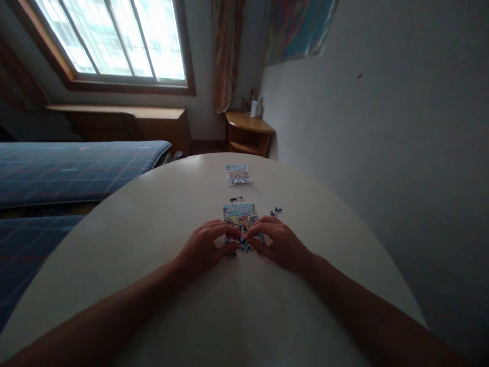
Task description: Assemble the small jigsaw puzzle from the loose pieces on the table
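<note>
A small colourful jigsaw puzzle (240, 215) lies partly put together on the round white table (160, 214). My left hand (204, 247) and my right hand (280, 242) rest on the table at the puzzle's near edge, fingertips meeting. Both pinch a small blue puzzle piece (243, 243) between thumbs and forefingers at that edge. Loose pieces lie close by: one pair (237, 199) just beyond the puzzle, another (275, 211) to its right, and one (230, 255) under my left fingers.
A small printed picture card or bag (238, 174) lies farther back on the table. A white wall stands close on the right. A blue plaid bed (69, 168) is to the left, and a wooden corner shelf (248, 133) is behind.
</note>
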Available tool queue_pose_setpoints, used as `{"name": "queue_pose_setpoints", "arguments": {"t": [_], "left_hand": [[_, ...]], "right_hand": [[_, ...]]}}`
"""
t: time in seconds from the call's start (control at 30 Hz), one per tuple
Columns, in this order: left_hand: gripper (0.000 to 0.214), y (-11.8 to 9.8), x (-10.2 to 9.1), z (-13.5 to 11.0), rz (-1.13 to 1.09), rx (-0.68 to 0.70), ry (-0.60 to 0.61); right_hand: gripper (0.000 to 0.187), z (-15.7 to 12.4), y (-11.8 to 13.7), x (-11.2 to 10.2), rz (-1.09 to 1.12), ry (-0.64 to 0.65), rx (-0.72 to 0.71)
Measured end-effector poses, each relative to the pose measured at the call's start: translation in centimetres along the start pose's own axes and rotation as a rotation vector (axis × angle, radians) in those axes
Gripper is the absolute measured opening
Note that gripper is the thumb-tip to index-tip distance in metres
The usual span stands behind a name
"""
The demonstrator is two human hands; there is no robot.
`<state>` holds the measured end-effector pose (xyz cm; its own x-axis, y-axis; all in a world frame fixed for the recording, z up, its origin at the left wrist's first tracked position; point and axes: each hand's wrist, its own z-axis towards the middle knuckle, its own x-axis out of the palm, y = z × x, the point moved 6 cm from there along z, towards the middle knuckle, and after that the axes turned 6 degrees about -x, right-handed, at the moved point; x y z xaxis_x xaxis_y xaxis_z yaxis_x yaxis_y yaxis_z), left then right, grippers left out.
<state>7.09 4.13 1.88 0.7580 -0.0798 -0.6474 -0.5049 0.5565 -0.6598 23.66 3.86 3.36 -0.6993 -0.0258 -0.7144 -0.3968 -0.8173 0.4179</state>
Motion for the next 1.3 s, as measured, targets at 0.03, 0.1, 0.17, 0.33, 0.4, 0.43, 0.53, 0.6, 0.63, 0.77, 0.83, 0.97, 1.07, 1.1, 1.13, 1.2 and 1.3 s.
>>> {"name": "queue_pose_setpoints", "arguments": {"t": [0.03, 0.1, 0.17, 0.33, 0.4, 0.43, 0.53, 0.6, 0.63, 0.77, 0.83, 0.97, 1.07, 1.1, 1.13, 1.2, 1.3], "left_hand": [[0.017, -0.03, -0.01, 0.01, 0.002, 0.000, 0.001], [0.017, -0.06, -0.01, 0.03, 0.003, 0.000, 0.001], [0.017, -0.08, -0.03, 0.03, -0.003, 0.001, -0.002], [0.019, -0.20, -0.05, -0.03, -0.030, 0.000, 0.008], [0.020, -0.17, -0.06, -0.03, -0.035, -0.002, 0.012], [0.020, -0.12, -0.07, -0.01, -0.035, -0.002, 0.009], [0.020, 0.11, -0.05, 0.03, -0.019, 0.001, -0.003], [0.019, 0.20, 0.00, 0.04, -0.004, 0.010, -0.006], [0.019, 0.22, 0.01, 0.04, 0.003, 0.014, -0.009], [0.018, 0.18, -0.05, 0.08, 0.026, 0.015, -0.022], [0.018, 0.12, -0.08, 0.12, 0.033, 0.010, -0.024], [0.019, 0.10, -0.07, 0.14, 0.038, 0.005, -0.026], [0.017, 0.17, -0.08, 0.13, 0.030, 0.010, -0.044], [0.017, 0.16, -0.07, 0.14, 0.023, 0.014, -0.046], [0.018, 0.14, -0.08, 0.14, 0.015, 0.020, -0.048], [0.018, 0.06, -0.08, 0.17, 0.004, 0.027, -0.045], [0.018, 0.00, -0.07, 0.20, 0.001, 0.020, -0.035]], "right_hand": [[0.004, 0.00, 0.02, -0.02, -0.003, 0.000, -0.001], [0.004, 0.02, 0.09, -0.05, -0.012, 0.004, 0.000], [0.004, 0.06, 0.23, -0.14, -0.028, 0.005, 0.000], [0.003, 0.17, 0.65, -0.35, -0.055, -0.009, -0.015], [0.003, 0.13, 0.65, -0.29, -0.054, -0.009, -0.017], [0.004, 0.09, 0.63, -0.24, -0.053, -0.008, -0.019], [0.004, -0.03, 0.55, -0.10, -0.048, -0.006, -0.024], [0.003, -0.06, 0.49, -0.07, -0.047, -0.008, -0.025], [0.003, -0.06, 0.47, -0.08, -0.049, -0.008, -0.024], [0.003, 0.03, 0.41, -0.21, -0.058, -0.014, -0.023], [0.002, 0.06, 0.39, -0.24, -0.060, -0.013, -0.020], [0.003, 0.04, 0.37, -0.24, -0.065, -0.017, -0.007], [0.002, 0.11, 0.41, -0.25, -0.071, -0.017, -0.001], [0.002, 0.15, 0.45, -0.27, -0.070, -0.019, -0.001], [0.001, 0.19, 0.48, -0.30, -0.068, -0.021, 0.002], [0.002, 0.26, 0.47, -0.40, -0.065, -0.028, 0.021], [0.010, 0.25, 0.33, -0.43, -0.053, -0.017, 0.070]]}}
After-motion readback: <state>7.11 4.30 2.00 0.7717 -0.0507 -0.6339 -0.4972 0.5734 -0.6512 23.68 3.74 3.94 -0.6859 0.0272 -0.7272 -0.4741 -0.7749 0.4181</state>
